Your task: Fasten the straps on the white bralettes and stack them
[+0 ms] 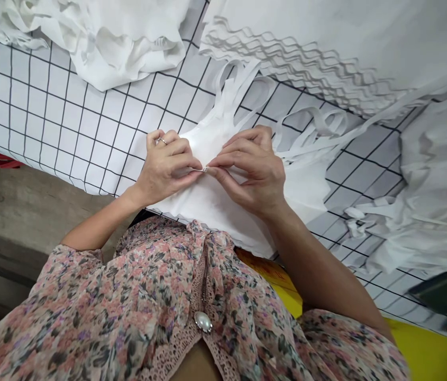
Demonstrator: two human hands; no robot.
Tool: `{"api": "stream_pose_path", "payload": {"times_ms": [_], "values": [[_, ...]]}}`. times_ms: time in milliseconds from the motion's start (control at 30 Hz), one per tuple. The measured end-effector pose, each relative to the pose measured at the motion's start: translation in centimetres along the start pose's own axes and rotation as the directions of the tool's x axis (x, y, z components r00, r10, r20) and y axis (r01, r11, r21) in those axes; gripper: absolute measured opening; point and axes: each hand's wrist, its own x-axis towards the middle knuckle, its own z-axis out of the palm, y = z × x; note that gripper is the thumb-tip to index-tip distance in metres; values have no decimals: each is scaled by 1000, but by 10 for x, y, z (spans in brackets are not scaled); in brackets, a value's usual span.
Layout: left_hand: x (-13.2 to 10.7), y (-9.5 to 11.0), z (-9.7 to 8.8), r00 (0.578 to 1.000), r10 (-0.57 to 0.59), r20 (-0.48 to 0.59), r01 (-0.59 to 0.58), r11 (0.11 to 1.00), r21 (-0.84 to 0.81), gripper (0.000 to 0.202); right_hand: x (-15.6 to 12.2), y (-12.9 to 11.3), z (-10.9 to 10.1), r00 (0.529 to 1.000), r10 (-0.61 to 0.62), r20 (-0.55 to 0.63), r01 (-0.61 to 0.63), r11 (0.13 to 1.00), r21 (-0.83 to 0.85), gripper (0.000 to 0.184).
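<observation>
Grid-lined table edge (48,170), both hands' fingers (175,148) pinching white fabric (215,201)

One head-worn camera looks forward and down — from just above the pink floral blouse (155,301), close over the white sheer fabric (215,206)

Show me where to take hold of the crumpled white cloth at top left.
Grip the crumpled white cloth by its bunched lower fold, coming from above on the near side: it rises in loose ridges above the grid-lined surface, so fingers can likely pinch it.
</observation>
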Motion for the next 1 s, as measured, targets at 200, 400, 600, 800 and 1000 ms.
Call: {"api": "stream_pose_path", "payload": {"times_ms": [200, 400, 600, 800, 1000], "values": [[0, 0, -1, 1000, 15, -11, -16, 999, -39, 21, 2, -3, 0, 1000, 8, -9, -8, 1000, 0, 24], [0, 1, -2, 1000, -18, 23, 19, 999, -28, 24, 2, -1, 0, 1000, 13, 20, -13, 1000, 22, 23], [0, 0, -1, 999, -36, 37, 37, 999, -17, 27, 1, -1, -1, 999, 35, 18, -36, 998, 50, 21], [0, 0, -1, 999, -20, 30, 20, 1000, -8, 29, 1, 0, 0, 999, 43, 26, -44, 997, 57, 19], [0, 1, -1, 1000, 6, 20, -7, 999, 35, 22, 0, 2, -1, 1000, 2, -23, 1, 995, 100, 11]]}}
